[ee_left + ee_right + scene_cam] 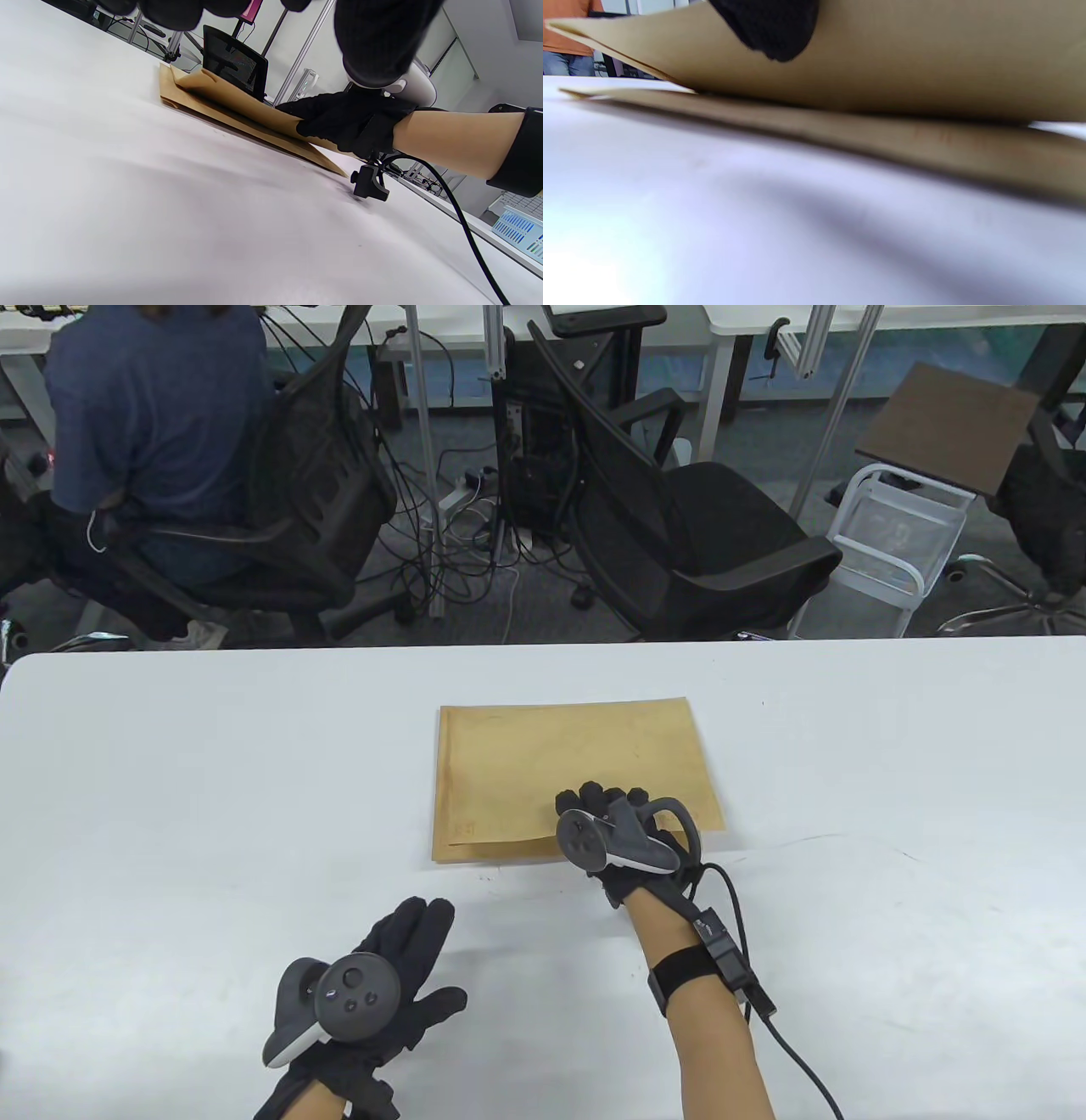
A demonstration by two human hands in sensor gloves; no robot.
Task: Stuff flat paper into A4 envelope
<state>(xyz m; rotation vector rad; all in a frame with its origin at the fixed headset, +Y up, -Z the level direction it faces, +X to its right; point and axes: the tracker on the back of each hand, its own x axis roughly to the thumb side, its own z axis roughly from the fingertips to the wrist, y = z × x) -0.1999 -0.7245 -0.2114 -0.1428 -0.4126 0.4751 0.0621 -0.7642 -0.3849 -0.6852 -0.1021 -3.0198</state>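
Observation:
A brown A4 envelope (pixel 577 763) lies flat in the middle of the white table (pixel 170 780), its opening towards me. My right hand (pixel 598 806) grips the envelope's upper layer at the near edge, right of centre, and holds it raised off the lower layer. The left wrist view shows the envelope (pixel 237 106) gaping, with the right hand (pixel 335 120) on it. In the right wrist view a fingertip (pixel 772 29) lies against the lifted layer (pixel 925 55) above the lower layer (pixel 882 131). My left hand (pixel 399 959) is spread open and empty, near the table's front. No sheet of paper shows plainly.
A cable (pixel 789 1052) runs from my right wrist over the table's front right. Beyond the table's far edge stand two black office chairs (pixel 704 551) and a seated person (pixel 153 432). A faint line on the table (pixel 806 840) lies right of the envelope.

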